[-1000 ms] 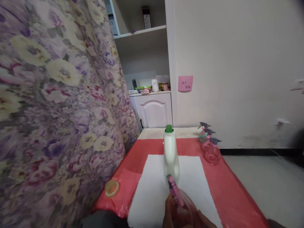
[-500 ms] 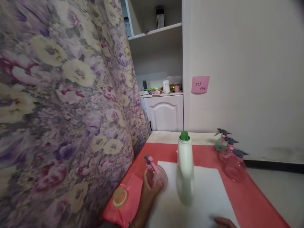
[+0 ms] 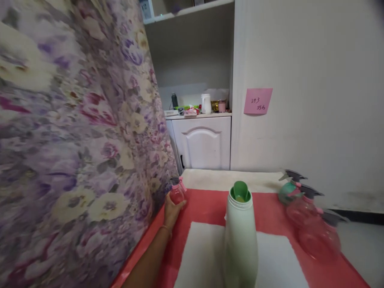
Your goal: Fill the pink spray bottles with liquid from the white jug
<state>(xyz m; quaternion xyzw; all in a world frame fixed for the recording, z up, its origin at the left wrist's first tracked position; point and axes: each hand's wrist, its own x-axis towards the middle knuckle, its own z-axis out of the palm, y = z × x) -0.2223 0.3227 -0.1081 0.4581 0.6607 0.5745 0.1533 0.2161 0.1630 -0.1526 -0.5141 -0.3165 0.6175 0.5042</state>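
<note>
My left hand (image 3: 173, 211) is closed around a clear pink spray bottle (image 3: 177, 195) with a dark nozzle and pink trigger. It holds the bottle upright at the table's far left edge; whether the base touches the table, I cannot tell. A tall pale-green detergent bottle (image 3: 241, 244) stands uncapped in the middle, with a green spout in its mouth. Beneath and around it lies a white sheet (image 3: 199, 252) on the red table cover (image 3: 207, 206). My right hand is out of view.
Along the right edge stand a green spray bottle (image 3: 287, 193) and two pink ones, one farther (image 3: 301, 212) and one nearer (image 3: 319, 242). A floral curtain (image 3: 99, 160) borders the left side. Behind the table are a white cabinet (image 3: 205, 146) and a wall with a pink note (image 3: 258, 101).
My left hand has carried the pink spray bottle from beside the detergent bottle away to the far left edge. My right hand has left the view. The camera view has shifted.
</note>
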